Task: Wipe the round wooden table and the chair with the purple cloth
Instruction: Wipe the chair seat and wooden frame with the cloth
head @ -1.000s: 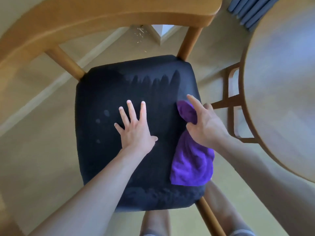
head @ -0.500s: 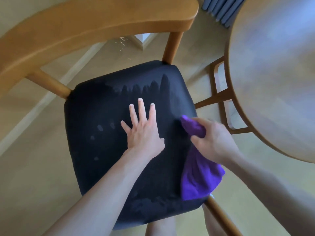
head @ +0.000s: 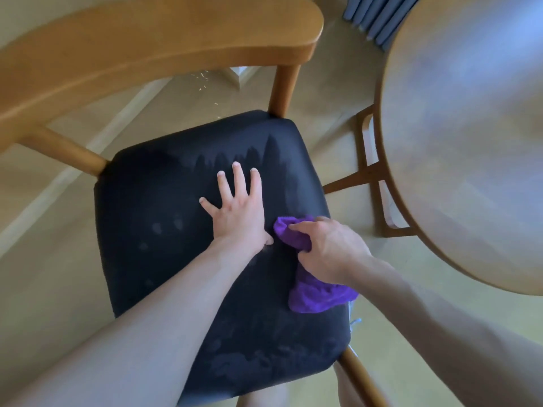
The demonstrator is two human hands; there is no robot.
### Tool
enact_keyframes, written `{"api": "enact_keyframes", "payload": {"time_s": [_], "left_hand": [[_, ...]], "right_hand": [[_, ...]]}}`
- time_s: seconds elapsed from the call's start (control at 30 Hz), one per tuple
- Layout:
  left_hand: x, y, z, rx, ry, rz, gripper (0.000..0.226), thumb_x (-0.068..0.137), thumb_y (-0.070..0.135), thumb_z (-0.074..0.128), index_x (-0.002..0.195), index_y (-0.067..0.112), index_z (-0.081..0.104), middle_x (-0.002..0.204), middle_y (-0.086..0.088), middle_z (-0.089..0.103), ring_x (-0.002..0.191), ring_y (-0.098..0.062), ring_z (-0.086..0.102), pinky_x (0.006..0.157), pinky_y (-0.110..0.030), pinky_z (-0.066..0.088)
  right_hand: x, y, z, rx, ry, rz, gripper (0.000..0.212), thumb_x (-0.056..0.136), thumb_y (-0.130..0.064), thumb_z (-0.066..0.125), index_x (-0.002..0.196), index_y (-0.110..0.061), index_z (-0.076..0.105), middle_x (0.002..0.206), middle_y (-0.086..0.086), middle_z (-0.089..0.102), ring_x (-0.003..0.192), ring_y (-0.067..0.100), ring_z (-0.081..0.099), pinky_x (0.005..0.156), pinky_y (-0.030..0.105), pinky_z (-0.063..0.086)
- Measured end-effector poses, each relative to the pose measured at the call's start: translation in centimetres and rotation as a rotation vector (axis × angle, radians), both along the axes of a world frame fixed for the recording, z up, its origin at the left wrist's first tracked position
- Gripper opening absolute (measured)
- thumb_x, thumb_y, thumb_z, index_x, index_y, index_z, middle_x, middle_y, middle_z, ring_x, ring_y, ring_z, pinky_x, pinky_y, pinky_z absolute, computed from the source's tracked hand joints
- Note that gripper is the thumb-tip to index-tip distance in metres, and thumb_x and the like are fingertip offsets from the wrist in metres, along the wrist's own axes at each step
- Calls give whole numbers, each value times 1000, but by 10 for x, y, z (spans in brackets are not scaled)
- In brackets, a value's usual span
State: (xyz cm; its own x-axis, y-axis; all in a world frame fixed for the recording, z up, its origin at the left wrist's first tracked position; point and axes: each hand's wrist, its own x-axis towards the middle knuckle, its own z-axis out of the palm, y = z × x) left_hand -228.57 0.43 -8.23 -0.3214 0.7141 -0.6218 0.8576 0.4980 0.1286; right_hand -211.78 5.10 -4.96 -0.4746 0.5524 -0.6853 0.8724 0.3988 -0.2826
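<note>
**Wiping a chair seat with a purple cloth**

Seen from above, a person leaned over a wooden chair (head: pixel 152 51) with a dark padded seat (head: pixel 152 259). The left hand (head: pixel 239 212) lay flat on the middle of the seat, fingers straight and spread, holding nothing, seemingly bracing the chair. The right hand (head: pixel 329 254) had its fingers curled round a bunched purple cloth (head: pixel 317 295), gripping the upper fold just beside the left thumb. The rest of the cloth trailed from under the palm toward the seat's right front edge, resting on the upholstery.

The cloth looked soft, light and limp, like microfibre, so it would probably crumple rather than stay flat. Gathered into a wad under the palm, as here, it likely gave the firmest wiping contact; held by a corner it would probably just drag.

Faint streaks and smudges showed on the seat, suggesting some of it had been wiped. The round wooden desk (head: pixel 470 142) stood to the right, near the chair but apart from it. Its top was blurred, so whether it had been wiped could not be told.
</note>
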Motion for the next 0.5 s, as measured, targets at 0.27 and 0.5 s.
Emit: {"api": "enact_keyframes", "payload": {"time_s": [0.27, 0.5], "left_hand": [[6, 2, -4, 2, 24, 32, 152, 61, 44, 97, 160, 31, -17, 169, -8, -23, 156, -42, -17, 113, -78, 19], [11, 10, -4, -70, 62, 54, 151, 63, 36, 98, 159, 30, -18, 168, -11, -26, 155, -44, -18, 112, -79, 23]], "right_hand": [[-56, 86, -6, 253, 327, -317, 56, 85, -26, 58, 140, -36, 52, 118, 5, 58, 105, 26, 59, 88, 36, 49], [-9, 0, -4, 142, 19, 156, 59, 95, -34, 51, 151, -30, 35, 128, 4, 53, 99, 36, 62, 70, 39, 50]]}}
